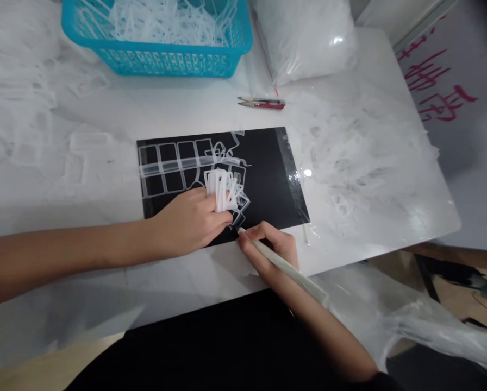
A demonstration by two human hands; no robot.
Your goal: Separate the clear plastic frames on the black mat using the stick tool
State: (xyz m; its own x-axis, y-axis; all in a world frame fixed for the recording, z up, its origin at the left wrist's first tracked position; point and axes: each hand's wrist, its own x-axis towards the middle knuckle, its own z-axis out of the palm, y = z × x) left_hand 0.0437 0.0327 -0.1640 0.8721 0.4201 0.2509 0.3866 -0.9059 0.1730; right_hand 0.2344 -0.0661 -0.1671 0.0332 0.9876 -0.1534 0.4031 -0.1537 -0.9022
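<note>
My left hand [192, 218] pinches a bundle of translucent white rectangular plastic frames [220, 187] over a black sheet [268, 182]. In my right hand [273, 245] is a long pale pen-like tool [290, 270], held like a pencil; its tip is close to the lower end of the bundle, and I cannot tell whether it touches. On the left half of the black sheet lies a connected strip of clear frames [162, 167], with curled plastic bits near its right end. Clear tape [294, 171] runs along the sheet's right edge.
A blue basket [172, 60] full of clear frames stands at the back, beside a bulging clear plastic bag [308, 41]. Red-handled thread snips [262, 102] lie behind the sheet. Loose frames [27, 108] pile up at left; plastic scraps [345, 157] spread over the white table's right side.
</note>
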